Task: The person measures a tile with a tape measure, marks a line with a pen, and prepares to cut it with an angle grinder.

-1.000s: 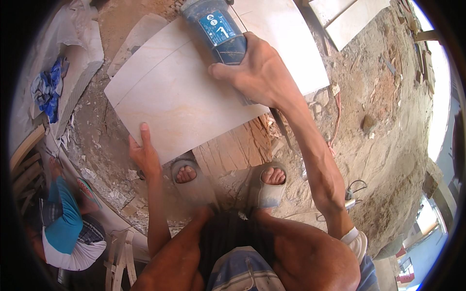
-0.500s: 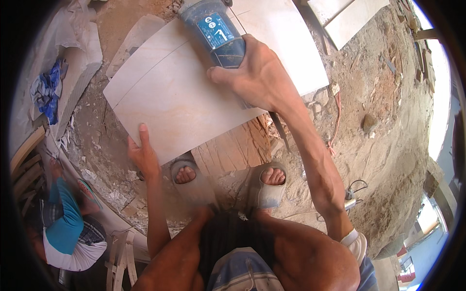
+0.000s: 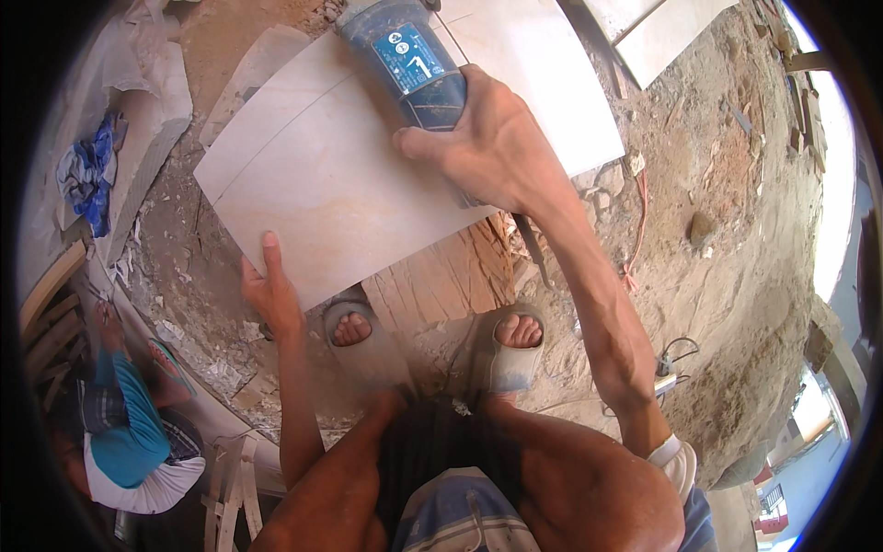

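Observation:
A large pale tile (image 3: 313, 202) with a thin line along its far side lies across a wooden block (image 3: 441, 281) in front of my feet. My right hand (image 3: 501, 138) is wrapped round the rear of a blue angle grinder (image 3: 414, 60), which rests over the tile. The grinder's head and any disc run out of the picture at the top. My left hand (image 3: 276, 290) grips the tile's near-left edge, thumb on top and fingers hidden beneath.
More pale tiles (image 3: 676, 37) lie at the upper right. Plugs with a cable (image 3: 667, 368) sit by my right forearm. A blue cloth (image 3: 87, 175) lies at the left. Below it a person in a teal sleeve (image 3: 133, 423) sits near a wooden frame (image 3: 235, 492). Rubble covers the ground.
Almost nothing differs. Both hands keep their grip, and the grinder and tile stay nearly in place. The seated person at the left has shifted slightly.

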Demonstrator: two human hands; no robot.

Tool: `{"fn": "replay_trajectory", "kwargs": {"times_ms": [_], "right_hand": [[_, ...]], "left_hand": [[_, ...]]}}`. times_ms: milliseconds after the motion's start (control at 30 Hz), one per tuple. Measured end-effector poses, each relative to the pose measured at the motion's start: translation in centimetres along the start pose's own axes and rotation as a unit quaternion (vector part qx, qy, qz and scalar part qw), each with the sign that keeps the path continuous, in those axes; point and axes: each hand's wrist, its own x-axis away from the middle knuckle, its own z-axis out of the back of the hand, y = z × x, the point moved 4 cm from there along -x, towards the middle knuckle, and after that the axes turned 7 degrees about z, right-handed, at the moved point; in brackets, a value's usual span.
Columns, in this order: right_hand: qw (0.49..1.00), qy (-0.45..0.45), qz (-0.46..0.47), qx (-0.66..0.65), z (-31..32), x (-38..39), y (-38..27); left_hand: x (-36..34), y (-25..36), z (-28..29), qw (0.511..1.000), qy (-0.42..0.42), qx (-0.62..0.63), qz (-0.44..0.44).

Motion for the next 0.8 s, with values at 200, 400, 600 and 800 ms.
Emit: {"fn": "replay_trajectory", "kwargs": {"times_ms": [200, 400, 600, 800], "right_hand": [[1.000, 0.002, -0.004, 0.003, 0.01, 0.28, 0.19], [1.000, 0.003, -0.001, 0.003, -0.02, 0.53, 0.34], [1.000, 0.002, -0.002, 0.001, 0.04, 0.70, 0.35], [1.000, -0.002, -0.007, 0.001, 0.03, 0.94, 0.42]], "left_hand": [[0.03, -0.04, -0.22, 1.000, 0.000, 0.005, 0.003], [0.03, -0.01, -0.20, 1.000, 0.001, 0.004, 0.000], [0.15, 0.06, -0.19, 1.000, 0.001, 0.009, 0.006], [-0.06, -0.10, -0.06, 1.000, 0.004, -0.001, 0.001]]}}
